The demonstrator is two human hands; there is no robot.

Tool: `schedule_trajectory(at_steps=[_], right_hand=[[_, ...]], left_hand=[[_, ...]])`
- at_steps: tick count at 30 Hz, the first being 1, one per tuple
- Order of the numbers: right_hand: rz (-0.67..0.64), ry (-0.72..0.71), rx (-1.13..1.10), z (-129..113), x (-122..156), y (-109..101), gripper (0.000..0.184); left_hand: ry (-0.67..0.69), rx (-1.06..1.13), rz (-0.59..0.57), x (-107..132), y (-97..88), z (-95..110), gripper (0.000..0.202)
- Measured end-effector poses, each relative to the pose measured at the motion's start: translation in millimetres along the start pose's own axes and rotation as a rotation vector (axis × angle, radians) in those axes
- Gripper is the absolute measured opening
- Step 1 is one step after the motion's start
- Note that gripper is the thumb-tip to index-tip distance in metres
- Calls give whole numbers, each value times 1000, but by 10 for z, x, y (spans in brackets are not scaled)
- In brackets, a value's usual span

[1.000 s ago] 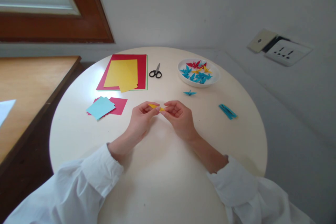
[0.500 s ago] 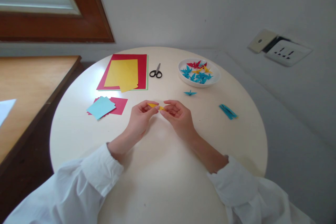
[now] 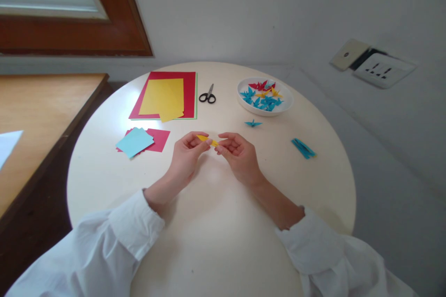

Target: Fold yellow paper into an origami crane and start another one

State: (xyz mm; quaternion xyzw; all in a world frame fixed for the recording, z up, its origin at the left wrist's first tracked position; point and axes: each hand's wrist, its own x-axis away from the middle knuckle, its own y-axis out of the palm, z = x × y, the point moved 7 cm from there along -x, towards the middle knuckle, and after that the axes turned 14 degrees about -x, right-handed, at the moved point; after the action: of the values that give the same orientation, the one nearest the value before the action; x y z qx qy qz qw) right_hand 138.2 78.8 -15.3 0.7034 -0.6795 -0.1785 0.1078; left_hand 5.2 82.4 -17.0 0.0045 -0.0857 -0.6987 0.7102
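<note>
Between my two hands is a small folded piece of yellow paper (image 3: 213,143), narrow and pointed at its left end. My left hand (image 3: 189,152) pinches it between thumb and fingers. The thumb and fingertips of my right hand (image 3: 240,154) close on its right end. Part of the folded paper is hidden behind my fingers. Just beyond my right hand, a blue paper crane (image 3: 253,123) lies on the white round table (image 3: 216,241).
A white dish (image 3: 290,106) holds several red, blue and yellow cranes. Scissors (image 3: 208,97) lie beside yellow sheets (image 3: 162,97) on red paper (image 3: 190,95). Light blue squares (image 3: 135,142) rest on pink ones (image 3: 160,140) at left. Folded blue strips (image 3: 303,148) are at right.
My right fingertips have shifted slightly right along the folded yellow paper, so a little more of it shows between my hands. My left hand keeps its pinch.
</note>
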Motion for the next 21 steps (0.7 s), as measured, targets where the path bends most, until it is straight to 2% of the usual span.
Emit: schedule_trajectory(at_steps=[4, 7, 10, 14, 21], right_hand=[[-29, 37, -50, 14, -1, 19, 34], [-40, 51, -35, 19, -2, 33, 33], [-34, 19, 88, 7, 2, 33, 23], [-87, -20, 310, 3, 24, 64, 31], [-154, -109, 373, -66, 38, 102, 35]], left_hand=[[-2, 2, 19, -6, -27, 0, 30], [1, -11, -19, 9, 5, 8, 32], [34, -45, -57, 30, 43, 32, 30], [41, -83, -95, 44, 83, 19, 26], [45, -72, -133, 57, 112, 23, 25]])
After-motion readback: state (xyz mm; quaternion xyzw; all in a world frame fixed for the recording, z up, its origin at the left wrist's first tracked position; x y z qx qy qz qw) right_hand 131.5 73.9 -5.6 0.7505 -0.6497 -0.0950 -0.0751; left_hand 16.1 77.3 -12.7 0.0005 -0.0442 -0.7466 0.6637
